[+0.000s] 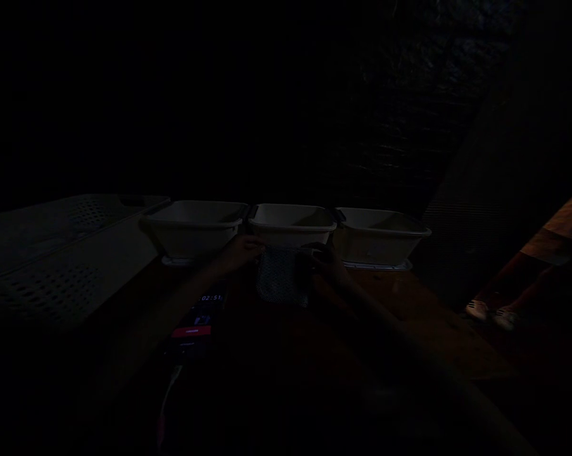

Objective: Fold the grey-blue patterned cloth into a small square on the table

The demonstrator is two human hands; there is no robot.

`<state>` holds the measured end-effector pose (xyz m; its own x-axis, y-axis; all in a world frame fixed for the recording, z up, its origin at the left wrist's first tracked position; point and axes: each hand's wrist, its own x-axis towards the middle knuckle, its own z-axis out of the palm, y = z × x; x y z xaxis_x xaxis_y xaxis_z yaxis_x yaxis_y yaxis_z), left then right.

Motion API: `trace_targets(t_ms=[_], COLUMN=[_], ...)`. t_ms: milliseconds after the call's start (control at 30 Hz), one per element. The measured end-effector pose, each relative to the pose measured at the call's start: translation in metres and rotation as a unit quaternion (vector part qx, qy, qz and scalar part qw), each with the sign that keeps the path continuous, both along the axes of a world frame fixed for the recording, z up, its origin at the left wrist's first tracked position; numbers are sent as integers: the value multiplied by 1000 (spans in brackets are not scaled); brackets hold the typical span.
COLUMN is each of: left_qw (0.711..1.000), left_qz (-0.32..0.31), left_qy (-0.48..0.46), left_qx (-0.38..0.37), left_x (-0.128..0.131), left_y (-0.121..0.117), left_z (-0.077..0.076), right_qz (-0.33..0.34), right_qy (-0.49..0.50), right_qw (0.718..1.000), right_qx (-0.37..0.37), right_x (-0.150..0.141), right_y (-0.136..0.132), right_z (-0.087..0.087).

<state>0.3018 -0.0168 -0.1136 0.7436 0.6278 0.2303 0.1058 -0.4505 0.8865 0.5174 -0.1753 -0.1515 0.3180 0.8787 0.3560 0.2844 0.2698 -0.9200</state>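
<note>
a: light level first?

b: very low. outlines readable, fine detail mostly lost.

a: position of the cloth?

b: centre of view, dark, with a mesh-like texture. it hangs between the two hands, in front of the middle tub, and covers the lower part of that tub's near wall. contact of its bottom edge with the tabletop: cannot tell.

a: left hand?

b: at the cloth's upper left corner, fingertips pinching the edge.

a: right hand?

b: at the upper right corner. fingers bent toward the top edge, apparently pinching it; the exact grip is lost in shadow.

a: tubs?

b: three pale ones in a row beyond the hands, mouths up. left tub stands behind the left hand, right tub behind and to the right of the right hand. contents too dark to read.

a: left side?

b: a pale basket with perforated walls, just beside the left tub. nearer the camera, a lit phone shows a red bar and digits ending 02:51; the left forearm crosses near it. a pale cable runs from the phone's near end.

a: right side?

b: well apart from the tubs, another person's lower legs and pale shoes, partly lit.
</note>
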Motion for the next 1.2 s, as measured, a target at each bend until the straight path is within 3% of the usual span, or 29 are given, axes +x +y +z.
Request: trace_targets(t_ms=[167,467,700,800,967,1200], left_qw=[1000,999,999,999,999,999], left_qz=[-19,-35,-9,-6,-9,-17], left_qy=[-6,-2,3,-2,-7,-6], left_qx=[-4,27,36,39,43,51], left_x=[-2,-20,-17,-18,-19,-17], left_y=[7,-5,-9,-9,-10,-14], left_z=[-10,1,-6,-6,-4,-5], right_qz=[19,-11,-24,-20,-8,-18], right_qy=[-49,-107,-82,-36,16,22], right_qw=[998,994,995,999,999,999], right_qx=[28,24,43,14,-37,-29], right_x=[-3,-8,-11,-14,-13,-9], right_y=[-5,-13,-15,-15,-13,-10], right_z=[4,6,9,10,3,-5])
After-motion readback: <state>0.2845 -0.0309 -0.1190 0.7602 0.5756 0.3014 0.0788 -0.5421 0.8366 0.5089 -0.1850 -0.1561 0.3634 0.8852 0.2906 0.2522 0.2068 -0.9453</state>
